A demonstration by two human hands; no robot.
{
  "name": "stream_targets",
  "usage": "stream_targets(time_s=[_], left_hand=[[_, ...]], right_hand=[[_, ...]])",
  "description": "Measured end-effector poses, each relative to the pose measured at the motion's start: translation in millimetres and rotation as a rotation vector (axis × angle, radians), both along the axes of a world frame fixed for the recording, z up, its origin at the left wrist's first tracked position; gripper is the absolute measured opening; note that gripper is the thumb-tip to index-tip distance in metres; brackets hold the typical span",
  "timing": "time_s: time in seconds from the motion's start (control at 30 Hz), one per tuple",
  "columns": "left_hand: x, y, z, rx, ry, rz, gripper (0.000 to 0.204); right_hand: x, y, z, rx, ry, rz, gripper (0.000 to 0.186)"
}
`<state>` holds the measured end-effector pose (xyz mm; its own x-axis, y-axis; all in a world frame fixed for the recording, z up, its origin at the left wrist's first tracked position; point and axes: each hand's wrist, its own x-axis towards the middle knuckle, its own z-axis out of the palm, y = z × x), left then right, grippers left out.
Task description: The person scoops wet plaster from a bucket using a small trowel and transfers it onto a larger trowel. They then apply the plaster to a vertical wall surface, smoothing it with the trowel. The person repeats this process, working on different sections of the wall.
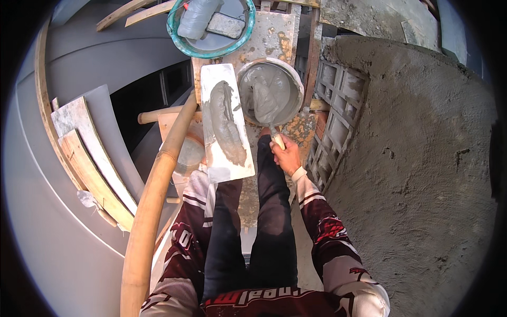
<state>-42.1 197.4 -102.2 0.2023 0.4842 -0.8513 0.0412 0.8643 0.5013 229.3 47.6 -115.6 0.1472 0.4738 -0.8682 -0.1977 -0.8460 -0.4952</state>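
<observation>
My left hand [203, 161] is mostly hidden under a white rectangular hawk board [228, 172] and holds it up from below. A long ridge of wet grey mortar [224, 124] lies along the board's middle. Closed around the pale handle of a trowel [276, 137], my right hand [288, 158] reaches to the near rim of a round bucket [299, 84]. The trowel's blade is inside the bucket, coated with wet mortar. More smooth grey mortar [285, 90] fills the bucket just right of the board.
A teal tub [174, 39] with grey water, a plastic bag and a block stands beyond the board. A thick bamboo pole [153, 195] runs along my left. Freshly plastered wall [422, 174] and a lattice vent block [335, 116] rise on the right. Planks [95, 174] lean at far left.
</observation>
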Motion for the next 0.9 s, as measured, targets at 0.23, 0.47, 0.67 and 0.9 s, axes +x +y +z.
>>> stream_targets(time_s=[0.23,0.47,0.67,0.9], left_hand=[[11,-18,7,0.012,-0.041,0.061,0.038],[32,-23,16,0.034,-0.113,0.084,0.038],[49,-20,20,0.048,-0.137,0.060,0.038],[31,-14,26,0.035,-0.090,0.033,0.037]], right_hand=[[-26,41,162,0.222,-0.285,0.078,0.050],[-73,67,260,0.303,-0.617,0.456,0.065],[-65,32,306,0.282,-0.534,0.507,0.066],[-14,-6,280,0.290,0.356,-0.501,0.055]])
